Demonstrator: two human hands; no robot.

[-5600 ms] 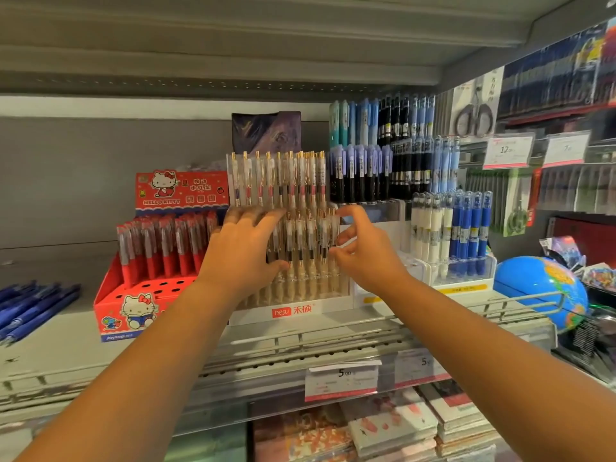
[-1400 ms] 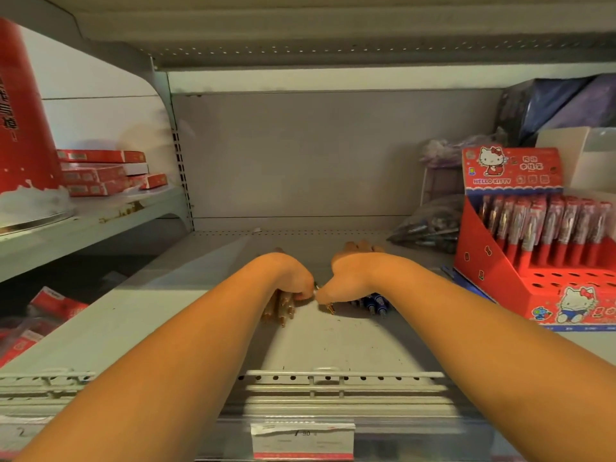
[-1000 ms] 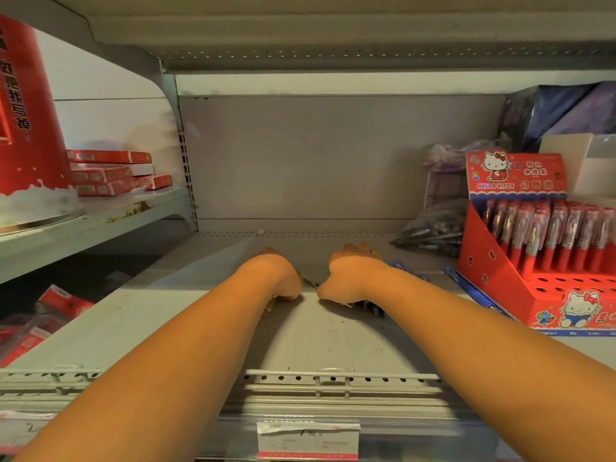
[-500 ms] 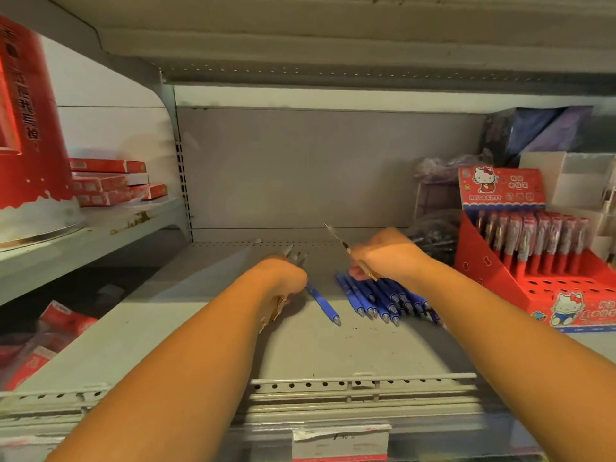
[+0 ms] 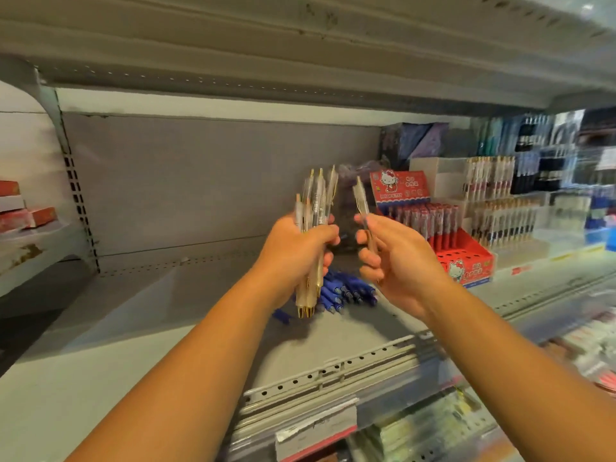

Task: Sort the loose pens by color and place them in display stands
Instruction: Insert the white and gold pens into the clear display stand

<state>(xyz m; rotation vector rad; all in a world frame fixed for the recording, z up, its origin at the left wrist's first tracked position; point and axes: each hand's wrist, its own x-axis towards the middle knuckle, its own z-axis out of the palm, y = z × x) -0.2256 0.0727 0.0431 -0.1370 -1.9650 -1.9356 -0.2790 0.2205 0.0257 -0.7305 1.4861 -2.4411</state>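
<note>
Both hands have lifted off the shelf [image 5: 116,345] since half a second ago and now hold their pens upright in the air, and the view has swung right to take in the stands.

The grey shelf runs from near to far, bare on its left half. At far right stands a tiered clear display stand [image 5: 526,250] with rows of clear, gold-tipped pens. Just left of it is a red Hello Kitty display stand [image 5: 466,261] with red pens in its back rows and open holes along its front. A loose pile of blue pens [image 5: 346,293] lies flat on the shelf, below and between the two hands.

The left hand [image 5: 296,251] has its grip wrapped round a bundle of clear gold-tipped pens [image 5: 316,201], which stick out above and below the fist. The right hand [image 5: 400,261], close beside it but apart, pinches a single clear pen [image 5: 361,198] of the same kind between thumb and fingers, tilted slightly left.

The step in hand looks like collecting one color: the clear pens are gathered and the blue ones are left for later. The next move probably calls for carrying the clear pens right to the clear stand, then feeding them one at a time into free slots. The left grip must stay firm so that none slips from the bundle. Motion blur hides whether that stand has free slots.
</note>
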